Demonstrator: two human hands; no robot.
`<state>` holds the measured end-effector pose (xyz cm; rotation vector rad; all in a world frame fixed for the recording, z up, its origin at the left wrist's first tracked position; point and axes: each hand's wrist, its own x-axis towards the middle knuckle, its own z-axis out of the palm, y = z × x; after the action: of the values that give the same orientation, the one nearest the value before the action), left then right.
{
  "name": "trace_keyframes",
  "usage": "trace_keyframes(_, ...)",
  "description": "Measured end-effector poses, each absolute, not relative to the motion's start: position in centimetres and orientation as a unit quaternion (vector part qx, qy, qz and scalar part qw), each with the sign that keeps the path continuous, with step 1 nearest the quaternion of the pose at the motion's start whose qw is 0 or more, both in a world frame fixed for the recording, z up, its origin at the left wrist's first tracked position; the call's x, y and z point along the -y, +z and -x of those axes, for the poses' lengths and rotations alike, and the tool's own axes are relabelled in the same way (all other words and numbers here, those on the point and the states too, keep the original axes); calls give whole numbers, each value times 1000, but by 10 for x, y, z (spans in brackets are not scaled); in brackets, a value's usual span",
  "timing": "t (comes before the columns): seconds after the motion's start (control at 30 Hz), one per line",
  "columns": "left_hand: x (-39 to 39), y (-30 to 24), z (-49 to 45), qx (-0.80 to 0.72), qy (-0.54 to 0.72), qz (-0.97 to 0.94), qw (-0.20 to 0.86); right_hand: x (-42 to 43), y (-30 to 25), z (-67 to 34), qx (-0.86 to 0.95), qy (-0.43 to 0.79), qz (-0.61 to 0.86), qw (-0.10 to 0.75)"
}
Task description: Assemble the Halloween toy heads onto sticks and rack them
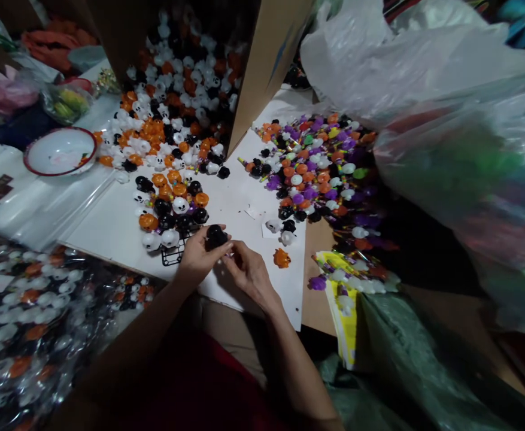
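Left hand [196, 258]: at the frame's centre, fingers clamped on a glossy black, rounded plastic figure [216, 237]. Right hand [250, 272]: just beside it, lower right; whether its fingers grip anything cannot be told. Left of centre, a black plastic grid [171, 257] partly shows beneath clustered black, white and orange figures [180, 206] on the white tabletop [233, 190].

I see a rounded black piece [216, 237] held in the left hand [197, 254], just beside the right hand [252, 274]; a tiny pale bit [230, 254] shows at the latter's fingertips, too small to make out.
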<state>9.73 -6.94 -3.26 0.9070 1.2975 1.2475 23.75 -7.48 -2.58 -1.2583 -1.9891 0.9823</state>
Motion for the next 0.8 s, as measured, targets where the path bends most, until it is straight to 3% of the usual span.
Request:
trace_keyframes(0.13, 85, -16, -76, -525, 492, -446, 531, 77, -17, -234, 755, 364, 454, 302)
trace_keyframes(0.2, 98, -3, -58, -555, 466, -506, 468, 76, -17, -228, 753, 348, 449, 332)
trace_keyframes(0.33, 109, 21, -15, -654, 424, -620, 90, 66, -45, -198, 708, 342, 481, 389)
trace_keyframes(0.4, 102, 24, 3, -622, 358, -696, -19, 58, -68, -176, 678, 385, 496, 382)
trace_keyframes(0.57, 79, 4, 15, -552, 172, -816, -16, 43, -99, -143, 661, 440, 476, 379)
trace_keyframes(0.8, 74, -23, 4, -578, 184, -790, -90, 50, -100, -124, 773, 320, 484, 257)
